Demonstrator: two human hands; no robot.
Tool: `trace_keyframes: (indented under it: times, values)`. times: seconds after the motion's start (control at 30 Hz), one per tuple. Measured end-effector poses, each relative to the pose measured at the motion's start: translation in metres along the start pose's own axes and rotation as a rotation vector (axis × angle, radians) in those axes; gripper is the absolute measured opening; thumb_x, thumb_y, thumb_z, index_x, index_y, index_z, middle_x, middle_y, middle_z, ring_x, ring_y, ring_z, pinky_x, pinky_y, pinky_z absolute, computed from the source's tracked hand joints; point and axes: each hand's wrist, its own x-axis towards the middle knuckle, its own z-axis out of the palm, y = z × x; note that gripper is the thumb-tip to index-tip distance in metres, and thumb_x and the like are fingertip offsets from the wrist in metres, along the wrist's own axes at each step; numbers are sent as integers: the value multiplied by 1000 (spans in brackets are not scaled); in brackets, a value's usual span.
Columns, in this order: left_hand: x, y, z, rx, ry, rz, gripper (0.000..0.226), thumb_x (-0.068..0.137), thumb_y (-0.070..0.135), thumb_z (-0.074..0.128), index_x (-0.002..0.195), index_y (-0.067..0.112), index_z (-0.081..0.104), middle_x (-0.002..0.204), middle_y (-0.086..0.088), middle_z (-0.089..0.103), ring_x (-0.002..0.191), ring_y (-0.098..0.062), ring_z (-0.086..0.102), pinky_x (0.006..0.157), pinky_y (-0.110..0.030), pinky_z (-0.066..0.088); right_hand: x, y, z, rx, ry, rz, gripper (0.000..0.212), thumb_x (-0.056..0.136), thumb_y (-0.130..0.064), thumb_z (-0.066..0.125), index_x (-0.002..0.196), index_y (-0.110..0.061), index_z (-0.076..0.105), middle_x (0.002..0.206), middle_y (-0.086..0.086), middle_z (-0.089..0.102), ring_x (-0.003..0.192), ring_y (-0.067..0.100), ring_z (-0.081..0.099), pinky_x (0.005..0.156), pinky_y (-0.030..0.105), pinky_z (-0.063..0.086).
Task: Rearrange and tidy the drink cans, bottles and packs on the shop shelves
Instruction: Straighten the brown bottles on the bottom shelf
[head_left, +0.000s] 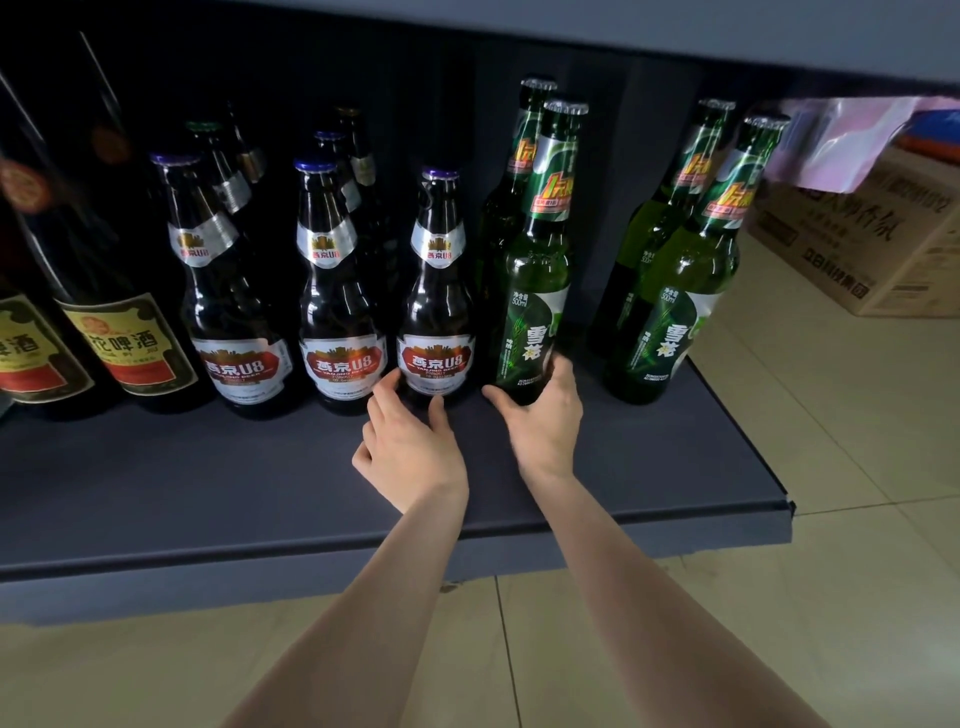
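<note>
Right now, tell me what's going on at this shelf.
A person is tidying beer bottles on a dark shelf. The left hand grips the base of a brown U8 bottle; the right hand grips the base of a green bottle beside it. Both bottles stand upright. More brown bottles stand to the left, two more green ones to the right.
</note>
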Motion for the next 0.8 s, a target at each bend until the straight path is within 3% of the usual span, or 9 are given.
trace_keyframes:
  times: [0.13,0.27,0.43,0.8]
  values:
    - [1,0,0,1,-3,-3,48,87,34,59,130,20,42,122,3,54,113,-18,50,97,-32,25,0,-3,1,-12,-3,-8,63,67,-23,82,116,-4,47,113,6,56,106,20,54,81,20,36]
    - [0,2,2,63,-15,2,69,80,46,64,137,18,36,132,0,47,117,-20,47,98,-34,25,1,-5,4,-17,-13,-19,60,67,-24,83,110,-6,46,110,3,54,102,16,53,78,16,35]
    - [2,16,9,101,-17,-57,74,77,43,69,134,14,34,130,-7,39,117,-24,45,98,-35,26,1,-5,7,-24,-14,-28,58,65,-23,83,102,-8,42,103,1,48,103,21,51,89,44,44]
    - [1,13,11,89,30,-33,65,79,36,70,130,10,39,127,-10,43,116,-26,45,97,-37,28,1,-5,9,-70,-1,-63,60,65,-24,83,105,-5,43,105,6,48,103,25,51,88,43,44]
